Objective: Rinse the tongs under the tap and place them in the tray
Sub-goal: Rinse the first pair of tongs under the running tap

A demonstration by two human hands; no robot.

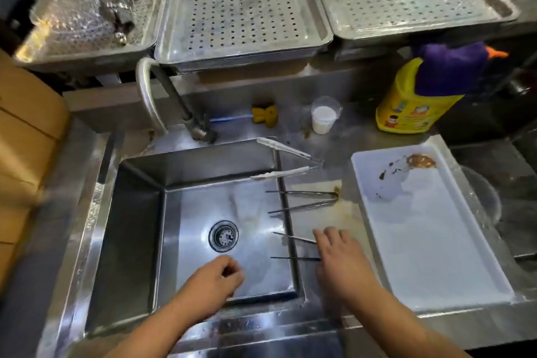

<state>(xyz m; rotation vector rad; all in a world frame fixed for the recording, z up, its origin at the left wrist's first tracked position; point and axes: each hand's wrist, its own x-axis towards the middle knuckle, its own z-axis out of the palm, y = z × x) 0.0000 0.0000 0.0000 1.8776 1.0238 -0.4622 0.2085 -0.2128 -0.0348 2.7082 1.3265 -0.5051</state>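
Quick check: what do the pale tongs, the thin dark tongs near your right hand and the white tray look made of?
Pale tongs: probably plastic-tipped, matte off-white. Thin dark tongs: likely steel, slim and grey. White tray: apparently plastic, opaque, smooth, stained brown at the far end.

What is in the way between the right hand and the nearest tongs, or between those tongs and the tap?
Nothing visible. The right hand already rests over the nearest tongs on the sink's right rim. The basin between them and the tap holds nothing.

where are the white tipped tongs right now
Head view: the white-tipped tongs lie across the sink's far right corner, right of the tap.
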